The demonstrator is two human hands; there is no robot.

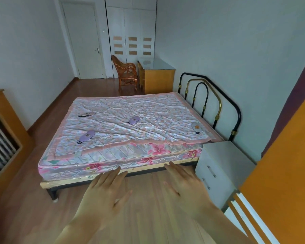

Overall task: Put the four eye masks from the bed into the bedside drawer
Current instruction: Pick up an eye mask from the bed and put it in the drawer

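Both hands, left point(104, 196) and right point(187, 189), grip spread and empty; far eye mask point(86, 114) blurry.

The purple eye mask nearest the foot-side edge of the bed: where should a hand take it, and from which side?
Pinch the padded body of the purple eye mask from above. It lies flat on the quilt, its dark strap trailing toward the near edge. The left hand, open, is nearer.

Pale walls point(218, 41) enclose a wood floor point(88, 88). Taking the wardrobe point(130, 41) on the far wall as landmark: a white door point(84, 41) stands just left of it, a rattan chair point(126, 73) in front, and a yellow desk point(157, 76) beside the chair to the right. Soft, even daylight fills the room.
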